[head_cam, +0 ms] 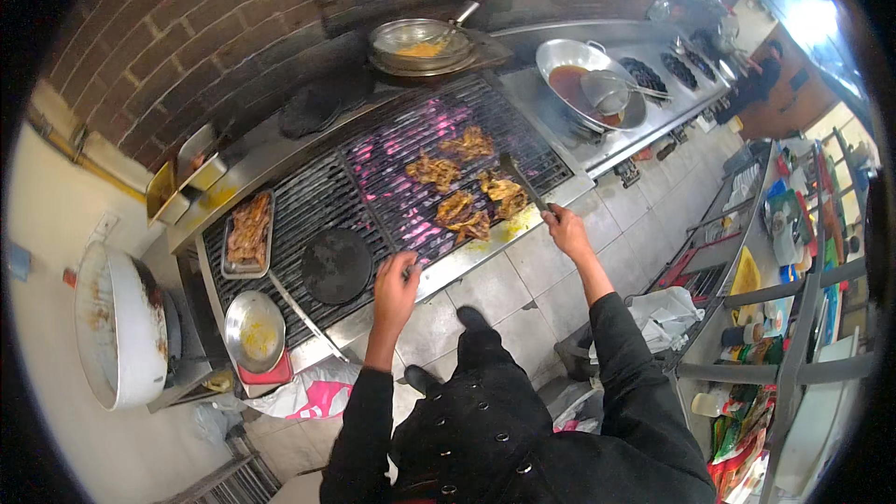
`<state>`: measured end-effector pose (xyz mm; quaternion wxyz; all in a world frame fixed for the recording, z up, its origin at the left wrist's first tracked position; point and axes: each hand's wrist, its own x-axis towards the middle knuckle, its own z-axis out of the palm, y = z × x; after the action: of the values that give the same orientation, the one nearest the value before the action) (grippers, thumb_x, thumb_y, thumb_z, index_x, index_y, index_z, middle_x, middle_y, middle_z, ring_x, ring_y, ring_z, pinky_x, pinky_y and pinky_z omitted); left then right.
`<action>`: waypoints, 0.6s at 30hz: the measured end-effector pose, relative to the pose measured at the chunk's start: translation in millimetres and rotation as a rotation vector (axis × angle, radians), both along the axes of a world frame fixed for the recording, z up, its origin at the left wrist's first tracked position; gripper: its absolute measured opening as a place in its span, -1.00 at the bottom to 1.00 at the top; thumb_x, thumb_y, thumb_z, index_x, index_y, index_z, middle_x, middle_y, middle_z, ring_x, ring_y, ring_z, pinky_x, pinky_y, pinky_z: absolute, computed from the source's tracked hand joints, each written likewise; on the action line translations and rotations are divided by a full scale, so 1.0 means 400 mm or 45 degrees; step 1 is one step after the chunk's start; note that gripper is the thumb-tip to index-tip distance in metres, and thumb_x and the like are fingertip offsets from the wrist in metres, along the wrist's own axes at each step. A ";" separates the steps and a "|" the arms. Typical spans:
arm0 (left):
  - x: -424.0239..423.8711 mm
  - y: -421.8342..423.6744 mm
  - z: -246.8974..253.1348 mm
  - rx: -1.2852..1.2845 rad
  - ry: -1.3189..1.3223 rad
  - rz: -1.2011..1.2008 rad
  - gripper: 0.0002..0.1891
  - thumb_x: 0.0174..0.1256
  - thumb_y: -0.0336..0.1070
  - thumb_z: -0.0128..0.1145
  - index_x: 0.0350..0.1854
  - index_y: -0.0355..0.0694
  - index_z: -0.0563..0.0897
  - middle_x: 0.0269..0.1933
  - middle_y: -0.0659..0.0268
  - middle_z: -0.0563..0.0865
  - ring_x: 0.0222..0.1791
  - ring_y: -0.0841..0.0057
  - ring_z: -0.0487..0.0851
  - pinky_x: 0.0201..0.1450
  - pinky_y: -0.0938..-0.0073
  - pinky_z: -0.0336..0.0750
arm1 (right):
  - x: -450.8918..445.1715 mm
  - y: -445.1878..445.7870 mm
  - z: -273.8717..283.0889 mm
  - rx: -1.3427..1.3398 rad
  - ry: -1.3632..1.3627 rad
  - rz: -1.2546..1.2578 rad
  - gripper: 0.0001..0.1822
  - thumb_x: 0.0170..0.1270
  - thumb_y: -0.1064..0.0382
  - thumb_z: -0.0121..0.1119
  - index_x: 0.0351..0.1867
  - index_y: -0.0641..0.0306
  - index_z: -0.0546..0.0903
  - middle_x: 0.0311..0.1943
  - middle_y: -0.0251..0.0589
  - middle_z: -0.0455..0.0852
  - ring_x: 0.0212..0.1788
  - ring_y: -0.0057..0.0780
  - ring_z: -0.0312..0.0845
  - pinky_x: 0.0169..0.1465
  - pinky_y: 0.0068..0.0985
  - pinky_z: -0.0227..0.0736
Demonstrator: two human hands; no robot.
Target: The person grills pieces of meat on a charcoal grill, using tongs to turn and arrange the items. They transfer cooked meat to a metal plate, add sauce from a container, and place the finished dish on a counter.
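Note:
My right hand (568, 232) grips the handle of a long, dark metal grilling utensil (521, 180); whether it is tongs or a turner I cannot tell. It reaches over the charcoal grill (574, 190), beside the nearest right piece of browned meat (505, 196), which looks like chicken. Another piece (456, 215) lies to its left near the front edge, with two more, one left (432, 171) and one right (467, 143), farther back. Pink-glowing coals show under the bars. Over the grill's front edge, my left hand (396, 290) has loosely curled fingers and holds nothing visible.
Left on the grill are a round black griddle plate (337, 266) and a metal tray of meat (247, 238). A metal bowl (255, 331) stands at the front left corner. Behind sits a pan (421, 45); rightward, a wide bowl of reddish liquid (570, 80). A person (763, 80) stands far right.

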<state>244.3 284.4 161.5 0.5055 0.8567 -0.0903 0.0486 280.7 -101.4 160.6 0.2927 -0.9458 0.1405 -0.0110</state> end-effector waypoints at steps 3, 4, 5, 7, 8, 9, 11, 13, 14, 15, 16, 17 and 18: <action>0.196 -0.216 -0.010 0.302 -0.132 -0.169 -0.73 0.38 -0.34 0.19 0.07 -0.28 0.61 0.04 0.06 0.68 0.10 0.06 0.57 0.23 0.10 0.41 | 0.022 -0.052 -0.078 0.160 0.046 0.029 -0.57 0.45 -0.01 0.14 0.11 0.27 0.69 -0.22 0.31 0.74 -0.09 0.24 0.70 -0.02 -0.03 0.55; 0.261 -0.276 -0.017 0.341 -0.180 -0.224 -0.74 0.40 -0.36 0.17 0.07 -0.28 0.61 0.05 0.07 0.68 0.11 0.06 0.57 0.24 0.09 0.41 | 0.027 -0.047 -0.086 0.161 0.048 0.060 -0.57 0.45 0.00 0.14 0.11 0.28 0.69 -0.22 0.31 0.74 -0.09 0.24 0.70 -0.01 -0.03 0.55; 0.312 -0.334 -0.031 0.378 -0.214 -0.283 -0.76 0.41 -0.38 0.14 0.07 -0.28 0.61 0.07 0.07 0.67 0.13 0.06 0.56 0.26 0.09 0.41 | 0.023 -0.048 -0.091 0.162 0.064 0.089 -0.57 0.46 0.00 0.14 0.12 0.29 0.69 -0.22 0.31 0.75 -0.09 0.24 0.70 -0.01 -0.03 0.55; 0.411 -0.426 -0.103 0.582 -0.364 -0.246 -0.76 0.42 -0.40 0.11 0.08 -0.28 0.62 0.09 0.07 0.66 0.15 0.07 0.54 0.26 0.08 0.41 | 0.024 -0.054 -0.098 0.337 0.129 0.068 -0.57 0.47 0.00 0.12 0.12 0.30 0.69 -0.23 0.32 0.75 -0.09 0.25 0.70 0.00 -0.03 0.55; 0.450 -0.463 -0.141 0.683 -0.439 -0.230 -0.76 0.43 -0.41 0.10 0.08 -0.29 0.62 0.09 0.07 0.66 0.16 0.08 0.54 0.27 0.08 0.41 | 0.025 -0.059 -0.101 0.424 0.165 0.057 -0.57 0.48 0.01 0.12 0.12 0.31 0.68 -0.23 0.32 0.75 -0.09 0.25 0.70 0.01 -0.03 0.55; 0.481 -0.489 -0.168 0.749 -0.401 -0.232 -0.75 0.42 -0.41 0.10 0.08 -0.29 0.63 0.10 0.07 0.66 0.17 0.08 0.54 0.28 0.07 0.41 | 0.026 -0.067 -0.098 0.452 0.194 0.064 -0.57 0.48 0.01 0.11 0.13 0.31 0.68 -0.23 0.32 0.74 -0.09 0.26 0.70 0.01 -0.03 0.55; 0.533 -0.528 -0.210 0.871 -0.337 -0.232 -0.74 0.41 -0.42 0.10 0.09 -0.29 0.65 0.10 0.07 0.66 0.19 0.10 0.53 0.29 0.05 0.41 | 0.035 -0.090 -0.095 0.496 0.241 0.078 -0.57 0.49 0.02 0.10 0.14 0.32 0.68 -0.23 0.33 0.74 -0.09 0.27 0.69 0.02 -0.03 0.54; 0.564 -0.554 -0.226 1.119 -0.140 -0.258 -0.69 0.34 -0.39 0.15 0.10 -0.28 0.66 0.11 0.07 0.67 0.19 0.09 0.53 0.29 0.03 0.42 | 0.050 -0.111 -0.082 0.516 0.254 0.086 -0.57 0.49 0.02 0.10 0.13 0.32 0.67 -0.27 0.32 0.73 -0.12 0.28 0.69 -0.02 0.00 0.53; 0.569 -0.554 -0.235 1.167 -0.102 -0.266 -0.66 0.30 -0.40 0.18 0.12 -0.30 0.65 0.09 0.05 0.67 0.19 0.06 0.53 0.29 0.01 0.43 | 0.051 -0.122 -0.072 0.511 0.265 0.096 -0.58 0.49 0.03 0.11 0.12 0.32 0.67 -0.28 0.32 0.73 -0.13 0.28 0.68 -0.03 0.00 0.52; 0.569 -0.557 -0.230 1.215 -0.068 -0.276 -0.63 0.26 -0.40 0.20 0.13 -0.31 0.64 0.06 0.03 0.68 0.18 0.04 0.52 0.29 0.00 0.44 | 0.056 -0.133 -0.062 0.505 0.274 0.103 -0.58 0.49 0.03 0.11 0.12 0.32 0.67 -0.29 0.32 0.73 -0.14 0.28 0.68 -0.04 0.01 0.52; 0.556 -0.553 -0.226 1.130 -0.186 -0.252 -0.71 0.26 -0.36 0.21 0.02 -0.30 0.68 0.04 0.05 0.69 0.18 0.04 0.53 0.28 0.00 0.44 | 0.060 -0.145 -0.067 0.521 0.278 0.110 -0.58 0.49 0.03 0.10 0.11 0.32 0.67 -0.31 0.33 0.72 -0.15 0.29 0.67 -0.06 0.03 0.50; 0.553 -0.559 -0.223 1.109 -0.219 -0.223 -0.74 0.27 -0.35 0.21 -0.03 -0.29 0.69 0.03 0.06 0.69 0.18 0.05 0.53 0.27 0.00 0.43 | 0.063 -0.156 -0.074 0.511 0.253 0.137 -0.58 0.48 0.02 0.12 0.11 0.33 0.67 -0.32 0.31 0.72 -0.18 0.26 0.68 -0.08 -0.01 0.51; 0.554 -0.567 -0.221 1.080 -0.256 -0.183 -0.77 0.27 -0.34 0.21 -0.07 -0.29 0.71 0.02 0.07 0.69 0.17 0.05 0.53 0.27 0.00 0.43 | 0.070 -0.169 -0.078 0.491 0.222 0.171 -0.57 0.48 0.02 0.14 0.11 0.34 0.68 -0.34 0.29 0.71 -0.20 0.23 0.70 -0.10 -0.04 0.51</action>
<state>466.0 57.5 73.2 0.1000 0.9710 -0.2103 0.0550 308.5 -169.0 129.4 0.4548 -0.8770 0.1013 0.1174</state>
